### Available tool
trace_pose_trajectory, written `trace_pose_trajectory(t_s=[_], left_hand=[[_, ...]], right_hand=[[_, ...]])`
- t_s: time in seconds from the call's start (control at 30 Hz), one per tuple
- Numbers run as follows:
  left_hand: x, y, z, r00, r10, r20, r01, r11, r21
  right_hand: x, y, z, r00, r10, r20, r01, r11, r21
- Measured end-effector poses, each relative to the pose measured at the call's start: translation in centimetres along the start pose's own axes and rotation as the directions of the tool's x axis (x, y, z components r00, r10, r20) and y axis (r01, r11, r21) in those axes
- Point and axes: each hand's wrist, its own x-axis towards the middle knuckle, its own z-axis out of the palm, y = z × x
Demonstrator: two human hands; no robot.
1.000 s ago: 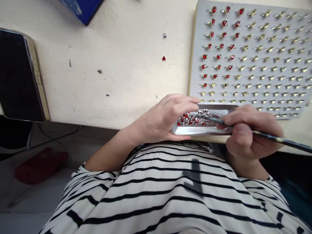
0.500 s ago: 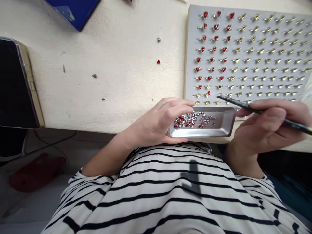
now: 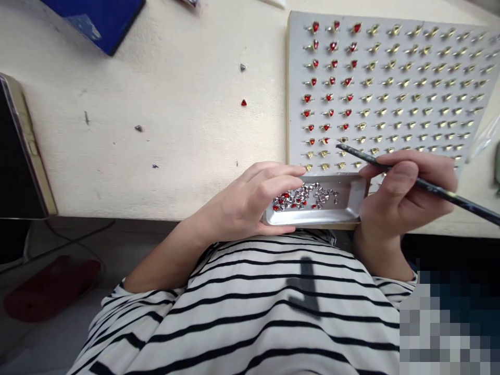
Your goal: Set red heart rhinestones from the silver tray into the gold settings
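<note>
My left hand [image 3: 250,200] grips the left end of a small silver metal tray [image 3: 332,216], thumb along the near side and fingers over the far rim. Silver and red heart-like stones [image 3: 291,198] lie mostly in the tray's left half. A thin dark pencil-like stick [image 3: 441,191] is pinched in my right hand [image 3: 410,190], its tip just right of a ring with a red stone [image 3: 326,140]. That ring stands on a grey ring board [image 3: 296,94] behind the tray. Red stones sit in the board's left columns; the other gold rings [image 3: 396,112] show bare settings.
Loose on the table [image 3: 187,94] lie a red stone [image 3: 244,103] and several small grey pieces [image 3: 138,128]. A phone [image 3: 19,156] is at the left edge, a blue object [image 3: 101,21] at the back left. A clear plastic bag [image 3: 486,138] lies right of the board.
My right hand and the stick have shifted left. A red stone that sat at a lower ring in the second column is now at the ring above. The whole view has shifted slightly.
</note>
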Motion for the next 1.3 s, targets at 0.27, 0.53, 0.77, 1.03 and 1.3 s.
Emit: trace_pose_trajectory(t_s=[0.27, 0.53, 0.77, 1.03, 1.3], left_hand=[[0.1, 0.09, -0.06, 1.0, 0.019, -0.009, -0.018, 0.999, 0.031], [0.16, 0.16, -0.06, 0.999, 0.036, -0.02, -0.035, 0.999, 0.028], [0.13, 0.1, -0.09, 1.0, 0.024, -0.011, -0.024, 0.999, 0.033], [0.14, 0.13, -0.02, 1.0, 0.027, -0.016, -0.026, 0.999, 0.026], [0.12, -0.15, -0.12, 1.0, 0.021, -0.011, -0.02, 1.0, 0.008]], right_hand=[[-0.16, -0.37, -0.13, 0.997, 0.063, 0.05, -0.062, 0.998, -0.02], [-0.14, -0.34, 0.06, 0.998, 0.059, -0.005, -0.059, 0.998, -0.023], [-0.11, -0.1, -0.12, 0.999, 0.035, 0.016, -0.035, 0.999, -0.036], [-0.16, 0.38, -0.16, 0.999, 0.005, 0.042, -0.004, 1.0, -0.03], [-0.29, 0.01, -0.89, 0.998, 0.064, 0.025, -0.066, 0.994, 0.089]])
